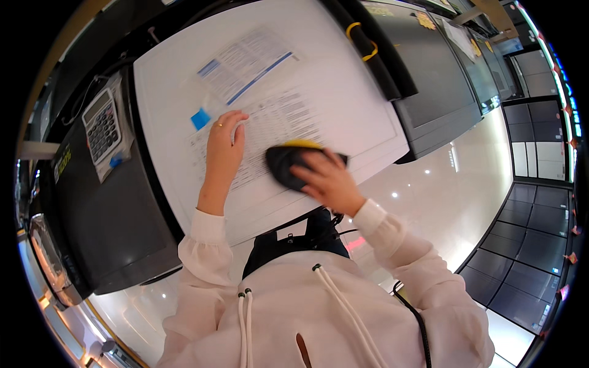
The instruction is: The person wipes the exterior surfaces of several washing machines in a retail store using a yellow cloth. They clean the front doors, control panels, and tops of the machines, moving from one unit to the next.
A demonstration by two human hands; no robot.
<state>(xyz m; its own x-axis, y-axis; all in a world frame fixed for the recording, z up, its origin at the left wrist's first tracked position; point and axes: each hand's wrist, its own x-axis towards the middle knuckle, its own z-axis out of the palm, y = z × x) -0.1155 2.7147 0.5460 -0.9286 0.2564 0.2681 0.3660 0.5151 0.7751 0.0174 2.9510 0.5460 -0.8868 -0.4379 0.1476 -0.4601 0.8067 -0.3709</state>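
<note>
A black and yellow cloth [291, 165], blurred by motion, lies bunched on the white appliance top [349, 124]. My right hand [324, 179] is on it, its fingers spread over the black side. My left hand [225, 138], with a ring on one finger, holds nothing; its thumb stands apart from its loosely bent fingers. It is at or just over a printed sheet [285, 115] covered in small text and rows, and I cannot tell whether it touches. Just beyond its fingers sits a small blue square [200, 119]. A second printed sheet [251, 64] with blue bands lies farther up.
At left, a calculator [102, 126] rests with a plastic bag on a dark appliance [110, 221]. Black rolls [375, 50] with a yellow band lie across the top's far right edge. Another dark appliance [437, 83] adjoins at right, above a glossy tiled floor [428, 188].
</note>
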